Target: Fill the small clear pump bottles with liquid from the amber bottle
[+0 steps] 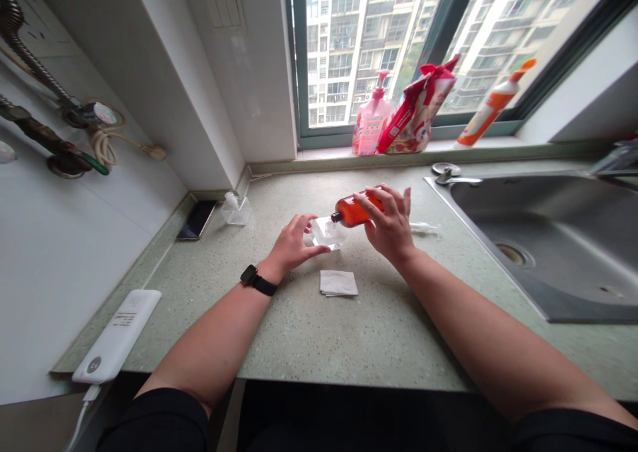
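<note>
Translucent orange-red bottle with a black threaded neck (353,213) is held tilted almost onto its side, its uncapped mouth angled down toward a square container of clear, colourless material (333,242). The bottle's body is gripped by the right hand (391,223), thumb low and fingers spread over the top, apparently so that the tilt can be finely controlled. Whether liquid is running out cannot be told for certain. The container is gripped between the thumb and curled fingers of the left hand (295,242), probably so that it is not nudged from under the mouth; it appears to be rested on the speckled pale-green counter (319,345).

On the near side of the container, a folded white pad of paper or cloth (339,283) is laid flat, perhaps for easy reach. Well to the container's left, a second clear container with something white at its top (236,213) and a black phone (196,221) are set, presumably away from splashes. Well to its right, a stainless-steel sink (563,219) is set into the counter.
</note>
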### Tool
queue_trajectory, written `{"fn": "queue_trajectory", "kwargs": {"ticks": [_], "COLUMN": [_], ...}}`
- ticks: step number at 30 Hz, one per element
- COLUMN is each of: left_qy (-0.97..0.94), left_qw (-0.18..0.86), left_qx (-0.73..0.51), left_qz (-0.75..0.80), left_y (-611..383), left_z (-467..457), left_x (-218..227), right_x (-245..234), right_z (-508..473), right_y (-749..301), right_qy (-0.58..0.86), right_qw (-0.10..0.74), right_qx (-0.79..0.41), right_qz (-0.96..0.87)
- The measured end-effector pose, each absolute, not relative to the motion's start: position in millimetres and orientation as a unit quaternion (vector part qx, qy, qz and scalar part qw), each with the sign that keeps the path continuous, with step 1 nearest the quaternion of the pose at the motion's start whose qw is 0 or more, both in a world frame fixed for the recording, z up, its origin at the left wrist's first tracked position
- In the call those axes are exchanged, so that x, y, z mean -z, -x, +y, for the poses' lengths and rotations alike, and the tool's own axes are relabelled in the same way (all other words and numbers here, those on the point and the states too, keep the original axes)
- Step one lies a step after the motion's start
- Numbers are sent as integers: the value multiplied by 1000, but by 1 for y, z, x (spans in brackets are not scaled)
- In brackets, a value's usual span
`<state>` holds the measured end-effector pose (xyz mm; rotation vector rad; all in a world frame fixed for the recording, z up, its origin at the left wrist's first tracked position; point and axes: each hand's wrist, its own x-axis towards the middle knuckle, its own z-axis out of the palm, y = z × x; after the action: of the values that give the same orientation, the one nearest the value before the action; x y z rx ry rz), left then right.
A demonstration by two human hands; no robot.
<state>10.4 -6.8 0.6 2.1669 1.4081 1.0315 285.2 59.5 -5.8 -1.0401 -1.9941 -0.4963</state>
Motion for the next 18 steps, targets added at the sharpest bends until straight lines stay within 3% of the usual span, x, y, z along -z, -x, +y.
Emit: {"fn": "queue_trajectory", "kwargs": {"ticks": [18], "left_qy": [-764], "left_qw": [182], "left_qx": [-363], "left_qz": [501], "left_y": [-11], "left_z": [-7], "left_x": [-2], "right_x": [7], "right_z": [60], "right_y": [-286], "right_qy": [407], "right_qw": [407], "right_qx": [201], "right_qz": [-793]}}
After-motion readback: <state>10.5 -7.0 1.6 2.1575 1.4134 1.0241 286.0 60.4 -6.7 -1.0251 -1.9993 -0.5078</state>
